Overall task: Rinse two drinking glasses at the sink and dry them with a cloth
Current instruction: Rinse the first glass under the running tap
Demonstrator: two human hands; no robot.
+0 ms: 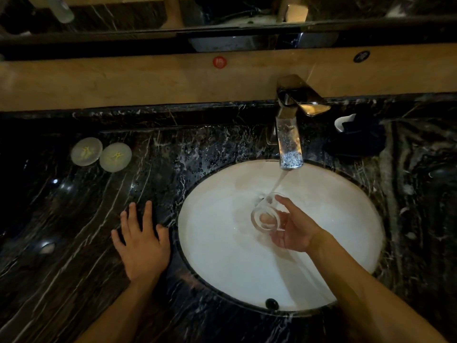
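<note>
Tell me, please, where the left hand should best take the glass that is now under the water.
Probably the side wall near the thick base, coming from the left. The glass lies tilted, mouth toward the faucet; the right hand grips its right side, the left hand rests flat on the counter.

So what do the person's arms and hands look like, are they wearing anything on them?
Nothing at all that shows. Both forearms are bare as far as the picture goes, with no sleeves in sight. The left hand and the right hand have no gloves, rings, watch or bracelets that I can see. The light is dim, so something tiny could be missed.
</note>
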